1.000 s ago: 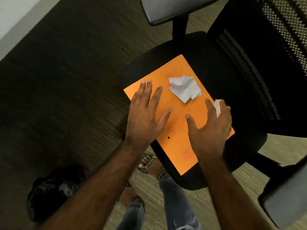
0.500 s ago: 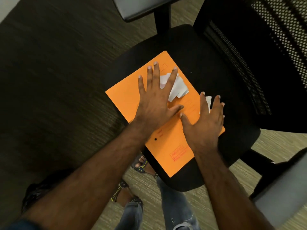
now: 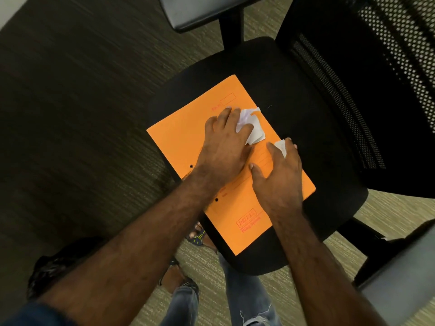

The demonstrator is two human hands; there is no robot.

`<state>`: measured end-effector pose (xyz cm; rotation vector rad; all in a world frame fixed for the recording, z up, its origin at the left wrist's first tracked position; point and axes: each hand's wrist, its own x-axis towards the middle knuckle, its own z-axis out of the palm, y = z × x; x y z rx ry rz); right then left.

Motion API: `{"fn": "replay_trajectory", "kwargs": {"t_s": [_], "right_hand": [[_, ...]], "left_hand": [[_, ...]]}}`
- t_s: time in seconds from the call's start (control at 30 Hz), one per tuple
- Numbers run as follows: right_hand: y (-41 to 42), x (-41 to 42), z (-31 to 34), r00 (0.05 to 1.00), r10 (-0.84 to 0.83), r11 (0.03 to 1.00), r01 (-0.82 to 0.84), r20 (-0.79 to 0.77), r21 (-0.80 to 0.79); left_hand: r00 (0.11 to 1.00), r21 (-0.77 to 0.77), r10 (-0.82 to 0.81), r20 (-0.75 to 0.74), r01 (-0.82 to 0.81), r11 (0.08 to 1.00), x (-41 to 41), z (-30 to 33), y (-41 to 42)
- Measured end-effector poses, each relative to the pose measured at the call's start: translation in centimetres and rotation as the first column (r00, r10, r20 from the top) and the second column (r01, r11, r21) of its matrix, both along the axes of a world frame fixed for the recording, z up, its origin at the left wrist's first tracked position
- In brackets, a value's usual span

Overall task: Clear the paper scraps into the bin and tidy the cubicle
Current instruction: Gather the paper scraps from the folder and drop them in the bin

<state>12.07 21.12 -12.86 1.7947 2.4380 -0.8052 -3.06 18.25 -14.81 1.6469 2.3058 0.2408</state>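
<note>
An orange file folder (image 3: 188, 137) lies on the black seat of an office chair (image 3: 294, 90). A crumpled white paper scrap (image 3: 253, 128) sits on the folder's far part, and my left hand (image 3: 226, 147) curls its fingers round it. A smaller white scrap (image 3: 281, 145) lies at the folder's right edge. My right hand (image 3: 280, 177) lies over it, with the scrap showing between the fingers. How firmly the right hand holds the scrap is hidden.
The chair's mesh backrest (image 3: 376, 78) rises at the right, with grey armrests at the top (image 3: 200, 10) and lower right (image 3: 400, 278). Carpet floor (image 3: 70, 114) surrounds the chair. A dark bag-lined bin (image 3: 54, 267) sits at the lower left beside my legs.
My left hand slid from the folder's left part onto the crumpled scrap and curled round it. My right hand stayed on the small scrap at the folder's right edge.
</note>
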Motion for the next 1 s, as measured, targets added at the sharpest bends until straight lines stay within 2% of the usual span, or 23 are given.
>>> {"fn": "replay_trajectory", "kwargs": {"t_s": [0.17, 0.3, 0.5, 0.63, 0.87, 1.0], "right_hand": [[-0.4, -0.5, 0.6, 0.999, 0.033, 0.999, -0.033, -0.003, -0.041], [-1.0, -0.9, 0.9, 0.998, 0.064, 0.998, -0.064, -0.011, -0.020], [-1.7, -1.5, 1.1, 0.994, 0.103, 0.994, -0.102, -0.033, 0.030], [-2.8, -2.0, 1.1, 0.985, 0.137, 0.988, -0.128, -0.107, 0.083], [-5.8, -4.1, 1.2, 0.956, 0.247, 0.962, -0.221, -0.161, 0.163], [-7.8, -5.4, 0.9, 0.936, 0.289, 0.953, -0.260, -0.204, 0.157]], "left_hand": [[1.000, 0.041, -0.024, 0.004, 0.023, 0.999, 0.4, 0.1, -0.9], [0.996, 0.066, -0.070, -0.054, 0.074, 0.995, 0.2, -0.1, -2.1], [0.991, 0.261, -0.106, -0.084, 0.125, 0.957, 0.1, -0.6, -4.5], [0.992, 0.325, -0.051, -0.116, 0.086, 0.942, 0.0, -0.1, -6.3], [0.996, 0.391, 0.057, -0.065, -0.027, 0.920, -0.5, 0.3, -10.0], [0.988, 0.400, 0.153, -0.036, -0.127, 0.908, -1.5, 0.7, -13.0]]}}
